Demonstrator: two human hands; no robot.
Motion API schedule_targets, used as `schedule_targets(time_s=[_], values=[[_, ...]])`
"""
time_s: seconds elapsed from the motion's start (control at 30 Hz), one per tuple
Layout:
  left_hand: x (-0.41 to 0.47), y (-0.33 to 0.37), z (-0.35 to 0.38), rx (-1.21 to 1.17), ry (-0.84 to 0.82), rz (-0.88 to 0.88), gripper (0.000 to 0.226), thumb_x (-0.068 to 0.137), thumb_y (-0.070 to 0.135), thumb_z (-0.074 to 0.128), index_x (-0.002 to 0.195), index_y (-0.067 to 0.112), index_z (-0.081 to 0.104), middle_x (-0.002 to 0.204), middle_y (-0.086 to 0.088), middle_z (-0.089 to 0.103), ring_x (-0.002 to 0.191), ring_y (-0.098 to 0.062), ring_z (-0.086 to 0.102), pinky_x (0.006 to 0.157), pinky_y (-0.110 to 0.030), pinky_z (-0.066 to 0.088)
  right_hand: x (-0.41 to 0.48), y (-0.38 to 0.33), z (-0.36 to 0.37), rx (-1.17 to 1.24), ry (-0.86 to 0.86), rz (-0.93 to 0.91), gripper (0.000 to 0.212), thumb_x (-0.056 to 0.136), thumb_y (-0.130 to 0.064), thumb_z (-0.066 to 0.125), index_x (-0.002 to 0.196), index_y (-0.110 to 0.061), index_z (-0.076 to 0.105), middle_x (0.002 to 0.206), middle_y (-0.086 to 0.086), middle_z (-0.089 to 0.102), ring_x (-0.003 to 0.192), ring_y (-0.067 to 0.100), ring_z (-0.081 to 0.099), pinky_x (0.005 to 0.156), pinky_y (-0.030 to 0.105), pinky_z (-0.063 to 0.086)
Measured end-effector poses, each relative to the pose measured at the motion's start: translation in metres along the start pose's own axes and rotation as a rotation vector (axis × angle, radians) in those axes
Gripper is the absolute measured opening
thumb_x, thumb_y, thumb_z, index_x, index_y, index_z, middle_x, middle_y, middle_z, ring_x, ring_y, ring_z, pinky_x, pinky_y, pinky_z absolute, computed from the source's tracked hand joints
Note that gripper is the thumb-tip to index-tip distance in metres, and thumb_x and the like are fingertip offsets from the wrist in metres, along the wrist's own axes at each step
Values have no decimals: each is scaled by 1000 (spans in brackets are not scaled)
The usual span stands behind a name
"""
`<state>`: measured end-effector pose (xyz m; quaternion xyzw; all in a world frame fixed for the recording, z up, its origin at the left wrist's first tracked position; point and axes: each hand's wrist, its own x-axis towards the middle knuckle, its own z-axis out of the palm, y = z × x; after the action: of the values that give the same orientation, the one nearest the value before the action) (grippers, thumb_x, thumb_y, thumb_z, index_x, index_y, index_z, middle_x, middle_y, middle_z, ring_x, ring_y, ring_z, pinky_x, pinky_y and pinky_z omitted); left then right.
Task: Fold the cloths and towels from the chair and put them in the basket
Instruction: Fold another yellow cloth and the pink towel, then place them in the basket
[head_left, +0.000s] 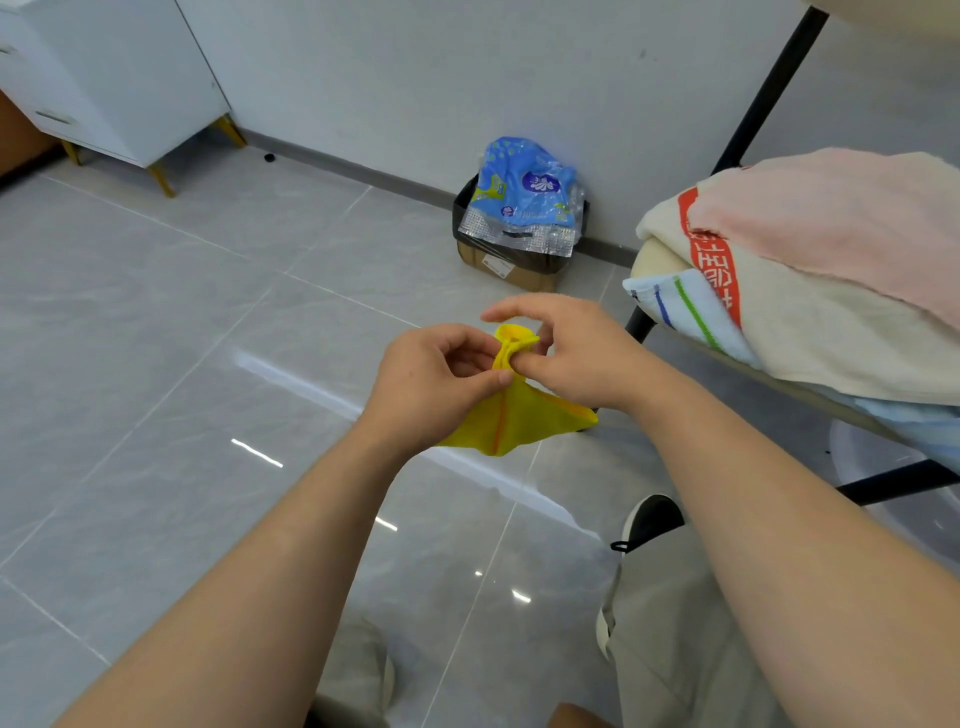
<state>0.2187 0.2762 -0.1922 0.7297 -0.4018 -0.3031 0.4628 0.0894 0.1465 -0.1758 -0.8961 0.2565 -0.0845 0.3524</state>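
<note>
Grey glossy tile floor (182, 364), white wall (415, 78), white cabinet (119, 78) far left, well clear. Yellow cloth (519, 421) is in mid-air over the floor, just left of the chair (654, 260), not resting on anything. Both hands are closed on it: left hand (431, 379) pinches the bunched top between thumb and curled fingers, right hand (576, 353) pinches the same bunch from the other side, index finger sticking out above. The rest hangs below as a loose fan with a crease down the middle. My read: the fold is only starting and the cloth is gathered, not flat. Best approach is probably to walk each pinch out to a corner, pull the top edge taut, match corners, then halve it; thin fabric will likely slip and skew if gripped mid-edge. Open room is to the left and forward over the floor. Right side is tight: the striped towel (680, 312), cream towel (831, 343) and pink towel (831, 223) overhang the chair edge close to the right wrist, so a wide swing there could drag them off. Cardboard box (511, 270) with blue packaging (530, 187) sits ahead against the wall, apart from the hands. Basket not in view.
</note>
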Motion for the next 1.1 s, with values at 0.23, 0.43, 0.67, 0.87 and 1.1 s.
schedule_targets(time_s=[0.23,0.43,0.67,0.87,1.1], values=[[1,-3,-3,42,54,-19,15,78,13,81,86,21,72,81,3,74,76,-9,72,79,-36,61,0,1,-1,-47,65,83,6,84,-30,73,89,-28,72,71,-17,57,66,1,59,58,16,39],[-2,-8,-2,346,41,46,33,75,48,80,91,28,60,87,9,70,83,-6,67,72,-37,57,0,2,-5,5,125,93,5,86,-30,72,89,-30,68,74,-18,58,58,-7,49,55,14,32],[-1,-10,1,552,42,83,60,69,66,76,106,26,49,102,7,61,94,-16,58,75,-40,54,3,5,-5,46,237,91,5,86,-31,68,91,-31,69,93,-15,68,66,-19,51,61,12,36],[0,-18,10,702,37,126,65,71,82,56,102,26,52,95,9,54,87,-16,55,75,-41,52,3,5,-5,75,295,98,5,86,-30,68,90,-29,69,88,-14,67,63,-14,52,60,13,36],[-5,-18,34,803,14,-18,86,60,101,32,91,22,49,120,-3,56,109,-26,56,89,-49,50,3,3,-5,63,308,120,3,84,-32,69,88,-31,68,83,-15,66,62,-11,53,60,16,38]])
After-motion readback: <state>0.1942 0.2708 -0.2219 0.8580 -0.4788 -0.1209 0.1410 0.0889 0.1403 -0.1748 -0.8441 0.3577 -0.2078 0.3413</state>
